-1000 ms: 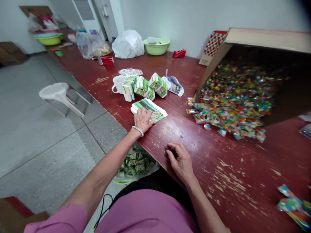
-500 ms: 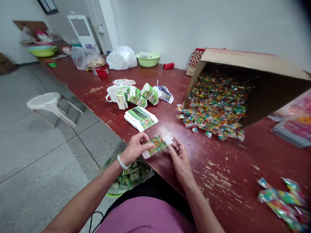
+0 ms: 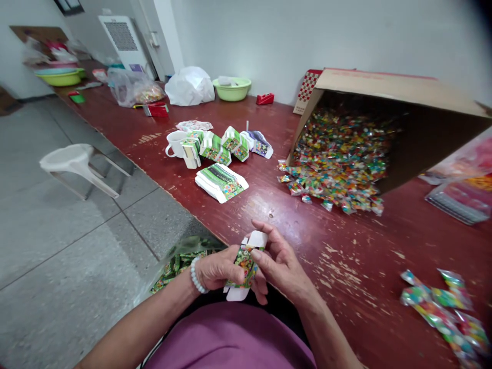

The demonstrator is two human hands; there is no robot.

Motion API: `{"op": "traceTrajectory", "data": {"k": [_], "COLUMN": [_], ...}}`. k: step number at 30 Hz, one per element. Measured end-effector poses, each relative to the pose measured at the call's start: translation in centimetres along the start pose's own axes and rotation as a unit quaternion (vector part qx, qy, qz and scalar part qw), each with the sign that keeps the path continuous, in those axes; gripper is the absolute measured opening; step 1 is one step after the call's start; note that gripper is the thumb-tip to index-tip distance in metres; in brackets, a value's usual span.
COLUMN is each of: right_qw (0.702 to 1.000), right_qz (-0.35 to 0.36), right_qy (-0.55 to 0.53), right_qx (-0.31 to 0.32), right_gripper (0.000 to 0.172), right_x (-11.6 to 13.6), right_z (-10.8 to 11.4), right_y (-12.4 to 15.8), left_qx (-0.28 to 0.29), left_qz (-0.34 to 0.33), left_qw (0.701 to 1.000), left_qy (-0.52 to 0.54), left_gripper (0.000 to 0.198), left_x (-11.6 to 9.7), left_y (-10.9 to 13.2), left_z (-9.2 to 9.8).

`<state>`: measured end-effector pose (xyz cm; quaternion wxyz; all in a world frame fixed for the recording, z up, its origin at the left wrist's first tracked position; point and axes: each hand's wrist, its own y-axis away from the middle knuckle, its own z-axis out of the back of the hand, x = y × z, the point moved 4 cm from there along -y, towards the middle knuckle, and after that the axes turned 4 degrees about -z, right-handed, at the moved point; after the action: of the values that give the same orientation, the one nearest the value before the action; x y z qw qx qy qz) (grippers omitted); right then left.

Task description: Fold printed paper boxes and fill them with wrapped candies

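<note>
My left hand grips a small green printed carton close to my body, its thumb lying across the printed face. White flaps stick out at the carton's top and bottom. At the upper end, my right hand has its thumb and fingers around the top flap. Beyond the hands lies a stack of flat green cartons. Behind that stack are several bundles of green cartons beside a white mug.
A large cardboard box lies on its side, spilling wrapped candies onto the red table. Candy packets lie at the near right. Below the table edge, a bag of green cartons sits left of me. A white stool stands on the floor.
Both hands have drawn the carton down toward my body. It has turned from lying slantwise to nearly upright, and my right fingers now reach over its top end.
</note>
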<state>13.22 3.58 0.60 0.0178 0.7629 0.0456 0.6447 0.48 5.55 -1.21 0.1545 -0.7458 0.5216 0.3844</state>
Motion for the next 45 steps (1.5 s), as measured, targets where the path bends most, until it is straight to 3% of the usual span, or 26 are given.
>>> {"op": "traceTrajectory", "data": {"k": [3, 5, 10, 13, 17, 21, 23, 26, 30, 34, 39, 42, 45], "right_qw": [1.000, 1.000, 0.994, 0.997, 0.995, 0.990, 0.986, 0.985, 0.989, 0.989, 0.993, 0.999, 0.997], "right_qz": [0.007, 0.017, -0.067, -0.043, 0.008, 0.002, 0.011, 0.033, 0.016, -0.052, -0.058, -0.041, 0.024], "right_qy": [0.003, -0.001, -0.074, -0.056, 0.008, -0.047, -0.083, -0.099, -0.066, -0.116, -0.100, -0.015, 0.044], "right_qx": [0.020, 0.000, 0.035, -0.029, -0.103, -0.133, -0.142, -0.138, -0.134, -0.078, -0.028, -0.010, -0.058], "right_gripper": [0.069, 0.072, 0.033, 0.025, 0.021, 0.037, 0.044, 0.034, 0.020, 0.018, 0.031, 0.014, 0.011], "right_x": [0.1, -0.1, -2.0, -2.5, -2.3, -2.9, -3.3, -3.8, -4.0, -3.6, -2.2, -2.2, -2.3], "right_z": [-0.2, -0.1, -0.7, -0.2, 0.9, 1.1, 1.0, 1.0, 1.8, 2.2, 2.5, 2.8, 3.1], "right_y": [0.1, 0.2, 0.3, 0.1, -0.2, -0.5, -0.6, -0.6, -0.6, -0.9, -1.2, -1.1, -0.9], "left_qx": [-0.031, -0.060, -0.148, -0.181, -0.230, -0.326, -0.347, -0.333, -0.292, -0.267, -0.242, -0.257, -0.282], "left_qz": [-0.003, -0.015, -0.028, -0.039, -0.112, -0.158, -0.181, -0.194, -0.173, -0.162, -0.143, -0.159, -0.147], "left_qw": [0.999, 0.997, 0.984, 0.974, 0.938, 0.899, 0.883, 0.881, 0.906, 0.914, 0.920, 0.929, 0.942], "left_qy": [-0.008, -0.035, -0.092, -0.133, -0.236, -0.246, -0.259, -0.274, -0.252, -0.261, -0.274, -0.213, -0.109], "left_gripper": [0.049, 0.042, 0.029, 0.030, 0.033, 0.054, 0.062, 0.056, 0.037, 0.024, 0.019, 0.026, 0.050], "left_x": [0.0, -0.2, -0.3, -0.4, -1.4, -1.2, -1.0, -0.9, -1.1, -1.7, -2.0, -2.0, -1.6], "left_y": [0.2, 0.3, 0.0, -0.4, 0.0, 0.9, 1.2, 1.2, 0.9, 0.8, 0.9, 1.0, 1.0], "left_z": [0.3, 0.4, 1.0, 1.4, 1.5, 1.2, 0.8, 0.6, 0.9, 1.1, 0.8, 0.8, 1.0]}}
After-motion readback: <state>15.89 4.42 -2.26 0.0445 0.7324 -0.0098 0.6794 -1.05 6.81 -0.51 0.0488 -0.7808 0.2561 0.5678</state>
